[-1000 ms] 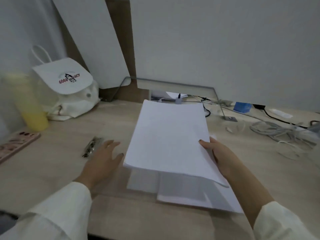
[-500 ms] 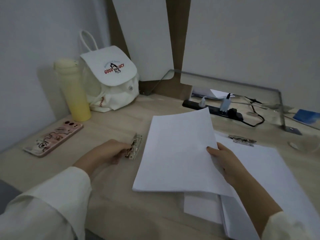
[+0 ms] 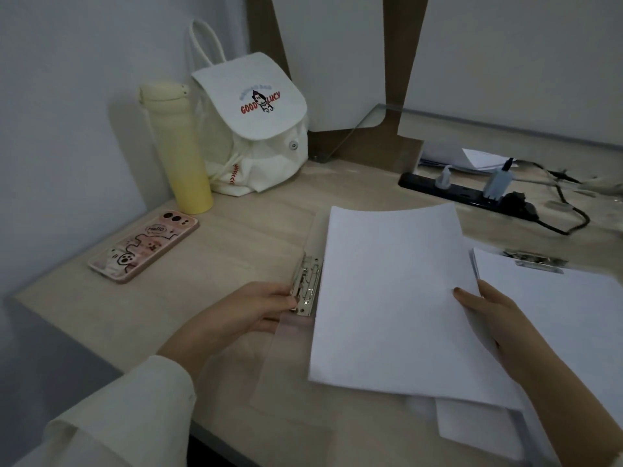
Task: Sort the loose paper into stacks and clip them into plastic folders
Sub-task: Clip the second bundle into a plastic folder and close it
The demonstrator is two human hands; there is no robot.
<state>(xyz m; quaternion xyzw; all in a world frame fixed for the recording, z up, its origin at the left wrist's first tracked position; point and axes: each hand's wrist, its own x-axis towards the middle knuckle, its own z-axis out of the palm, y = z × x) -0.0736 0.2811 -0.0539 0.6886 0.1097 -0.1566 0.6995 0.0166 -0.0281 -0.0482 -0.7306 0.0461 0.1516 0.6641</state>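
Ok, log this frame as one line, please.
left hand: on metal clip | right hand: holding paper stack | clear folder: under stack | stage: not yet clipped

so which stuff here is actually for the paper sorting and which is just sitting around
For the job:
- paper stack, held by the right hand
- folder clip, under the left hand
- clear folder
- clipped paper pile on the right

Lying about:
- phone
- yellow bottle
- white bag
- power strip
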